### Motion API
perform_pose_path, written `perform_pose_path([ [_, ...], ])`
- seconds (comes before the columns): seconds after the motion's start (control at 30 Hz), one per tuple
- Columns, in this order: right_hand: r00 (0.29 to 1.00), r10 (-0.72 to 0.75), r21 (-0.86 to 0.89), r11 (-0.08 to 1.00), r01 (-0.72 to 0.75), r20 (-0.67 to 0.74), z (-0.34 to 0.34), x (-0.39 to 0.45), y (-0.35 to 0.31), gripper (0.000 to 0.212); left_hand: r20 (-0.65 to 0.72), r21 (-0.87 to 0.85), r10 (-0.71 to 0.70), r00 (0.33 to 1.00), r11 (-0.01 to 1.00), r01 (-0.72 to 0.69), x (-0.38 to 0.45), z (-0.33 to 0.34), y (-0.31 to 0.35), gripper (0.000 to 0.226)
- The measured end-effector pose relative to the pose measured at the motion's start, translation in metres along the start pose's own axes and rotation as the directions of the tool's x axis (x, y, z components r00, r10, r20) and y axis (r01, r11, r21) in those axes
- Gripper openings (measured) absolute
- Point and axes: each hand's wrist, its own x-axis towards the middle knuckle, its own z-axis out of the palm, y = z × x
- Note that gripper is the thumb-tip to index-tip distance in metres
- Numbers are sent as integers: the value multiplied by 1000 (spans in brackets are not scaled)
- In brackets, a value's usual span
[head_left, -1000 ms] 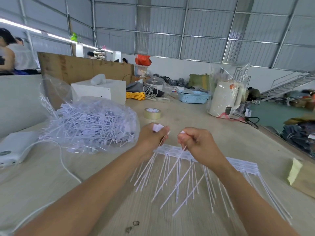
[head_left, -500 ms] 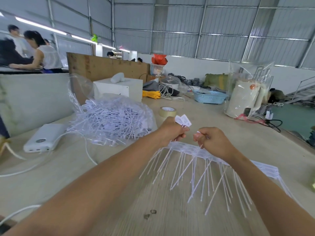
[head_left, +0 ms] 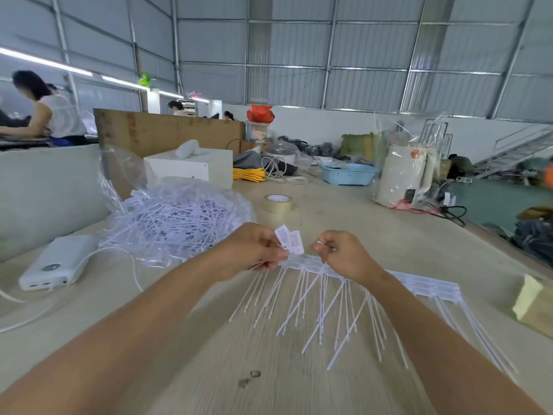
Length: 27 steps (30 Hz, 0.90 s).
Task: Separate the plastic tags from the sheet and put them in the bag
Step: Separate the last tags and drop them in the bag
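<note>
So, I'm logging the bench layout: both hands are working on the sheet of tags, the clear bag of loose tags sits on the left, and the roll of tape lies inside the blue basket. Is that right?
Not quite. The roll of tape lies on the bare table, nearer than the blue basket and apart from it, as the head view shows. The rest holds: left hand and right hand work the sheet of tags, with the clear bag on the left.

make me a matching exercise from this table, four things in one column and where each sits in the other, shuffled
Things:
1. tape roll
2. power bank
3. blue basket
4. bag of loose tags

Places:
A. far side of the table, left of the wrapped white appliance
B. left edge, with a white cable
C. just beyond the two hands
D. between the power bank and the tape roll

Pairs: 1-C, 2-B, 3-A, 4-D
</note>
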Motion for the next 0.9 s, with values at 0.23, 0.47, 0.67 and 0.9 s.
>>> perform_pose_path([
  [0.23, 999, -7, -27, 1000, 8, 42, -5, -1, 10, 22, -200, 155, -199, 959, 960, 231, -11, -102, -14, 5],
  [0.47, 997, -40, -29, 999, 42, 69, -4, 2, 6, 37, -594, 266, -165, 787, 883, 385, 37, -117, -36, 34],
  [0.67, 997, -63, -12, 998, 64, 52, -9, 2, 14, 40, -663, 457, 27, 748, 806, 377, 78, -103, -45, 37],
  [0.9, 996, -64, -13, 998, 65, 70, -9, 1, 27, 28, -575, 774, 2, 818, 328, 542, 81, -84, -35, 36],
])
